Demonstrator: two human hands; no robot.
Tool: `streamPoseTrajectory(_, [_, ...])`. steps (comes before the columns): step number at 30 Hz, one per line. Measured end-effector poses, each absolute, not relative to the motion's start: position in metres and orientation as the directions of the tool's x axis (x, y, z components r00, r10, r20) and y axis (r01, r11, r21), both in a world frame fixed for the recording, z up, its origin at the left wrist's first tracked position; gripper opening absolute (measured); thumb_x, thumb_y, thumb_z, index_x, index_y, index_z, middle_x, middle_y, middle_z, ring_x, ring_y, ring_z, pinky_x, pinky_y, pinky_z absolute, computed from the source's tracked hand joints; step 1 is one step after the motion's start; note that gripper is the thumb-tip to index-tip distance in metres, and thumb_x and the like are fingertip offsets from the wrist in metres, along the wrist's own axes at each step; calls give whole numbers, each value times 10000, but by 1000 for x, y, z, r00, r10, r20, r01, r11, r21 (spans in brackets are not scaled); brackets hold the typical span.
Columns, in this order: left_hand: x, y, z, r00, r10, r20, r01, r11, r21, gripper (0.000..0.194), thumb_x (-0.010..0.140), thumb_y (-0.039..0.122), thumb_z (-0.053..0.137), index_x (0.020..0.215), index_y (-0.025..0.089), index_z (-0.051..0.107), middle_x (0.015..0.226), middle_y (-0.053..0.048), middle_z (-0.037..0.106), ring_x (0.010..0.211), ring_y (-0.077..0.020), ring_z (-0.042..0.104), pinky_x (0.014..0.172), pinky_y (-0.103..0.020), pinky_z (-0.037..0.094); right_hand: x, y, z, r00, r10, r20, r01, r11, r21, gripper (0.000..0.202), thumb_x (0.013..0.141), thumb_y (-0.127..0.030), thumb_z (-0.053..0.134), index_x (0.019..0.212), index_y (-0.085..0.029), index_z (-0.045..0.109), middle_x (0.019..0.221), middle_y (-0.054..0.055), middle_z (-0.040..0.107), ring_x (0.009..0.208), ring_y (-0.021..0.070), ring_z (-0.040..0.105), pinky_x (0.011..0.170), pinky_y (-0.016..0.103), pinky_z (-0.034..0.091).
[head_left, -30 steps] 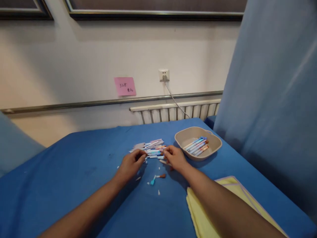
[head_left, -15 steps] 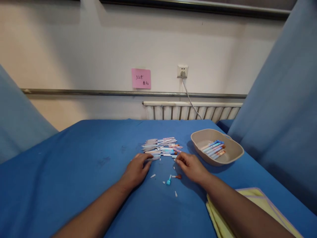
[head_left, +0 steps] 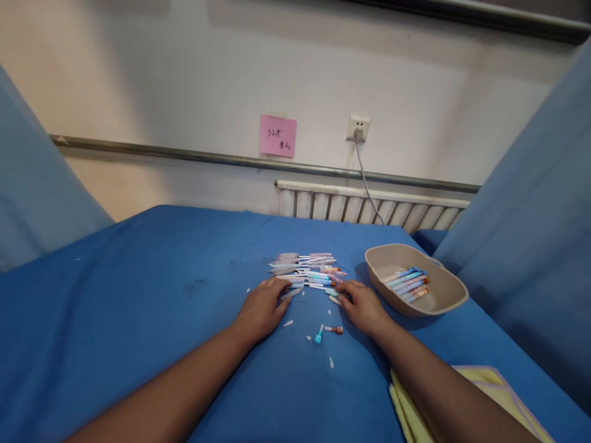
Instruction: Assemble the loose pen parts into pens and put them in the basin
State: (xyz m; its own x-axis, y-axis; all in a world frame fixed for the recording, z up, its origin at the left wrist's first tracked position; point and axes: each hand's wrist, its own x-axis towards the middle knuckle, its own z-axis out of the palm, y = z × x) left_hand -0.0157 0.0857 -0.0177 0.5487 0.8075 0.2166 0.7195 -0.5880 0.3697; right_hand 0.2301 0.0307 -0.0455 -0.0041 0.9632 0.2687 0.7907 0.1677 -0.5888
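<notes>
My left hand [head_left: 264,307] is closed on a pale, translucent pen barrel [head_left: 292,293] at the near left of the pile. On the other side, my right hand [head_left: 364,306] pinches a small cream pen part [head_left: 335,300], its tip showing past the fingers. Between and beyond both hands lies a pile of pen parts [head_left: 305,264], with white, blue and orange pieces. Nearer the camera are a turquoise piece [head_left: 318,336], a brown piece [head_left: 337,330] and several small white tips [head_left: 331,362].
A beige basket [head_left: 383,251] with several assembled pens [head_left: 409,283] stands at the right. A yellow cloth [head_left: 484,384] lies partly under my right forearm on the blue sheet [head_left: 138,295]. Behind are a radiator [head_left: 369,198], a wall socket [head_left: 358,128] and curtains.
The view has tilted slightly. More of the barrel shows at my left fingers, and a cream part now sticks out from my right fingers. Both hands remain close to the pile.
</notes>
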Motion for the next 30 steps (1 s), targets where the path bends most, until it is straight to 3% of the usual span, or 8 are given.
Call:
streamPoseTrajectory(5, [-14,88,-24,575,788,219,718,-615,327,193,830,244,513,987,223,624,984,-52,628,922,-215,541,802,-313,396,226,31,-42,-84,971,223,824,193,-532,241,831,-133,500,1009,-206,646,1048,51,657,1004,186,563,882,293,395])
streamPoseTrajectory(10, [-13,86,-24,559,799,223,696,-598,397,147,812,195,512,913,208,618,917,-51,629,899,-213,543,777,-301,403,221,29,-39,-86,972,219,834,190,-518,99,809,-184,536,819,-200,633,859,28,657,866,175,578,764,267,407])
streamPoseTrajectory(13, [-13,84,-21,551,812,194,690,-574,442,123,816,204,510,893,207,607,898,-44,632,888,-210,549,760,-292,410,221,29,-40,-33,984,174,816,127,-563,74,781,-197,561,831,-198,615,828,16,650,783,158,586,687,251,409])
streamPoseTrajectory(19, [-14,85,-25,523,828,201,657,-542,524,159,811,228,526,957,200,582,949,-43,648,904,-202,575,780,-283,429,224,28,-39,27,998,52,770,12,-638,156,747,-265,612,886,-193,609,781,3,655,704,147,599,610,237,392])
streamPoseTrajectory(25, [-13,84,-20,502,841,203,570,-498,654,241,857,315,473,1030,212,604,1017,-37,675,935,-202,604,825,-281,445,219,20,-33,-72,997,12,820,66,-568,102,749,-225,605,849,-206,617,732,-10,655,666,133,574,564,224,330])
streamPoseTrajectory(30, [-14,82,-17,505,842,191,538,-480,693,266,862,338,469,1036,209,624,1027,-31,685,948,-196,610,841,-271,449,217,18,-31,-57,998,1,839,48,-542,63,747,-238,614,795,-201,594,711,-9,641,657,133,556,558,223,311])
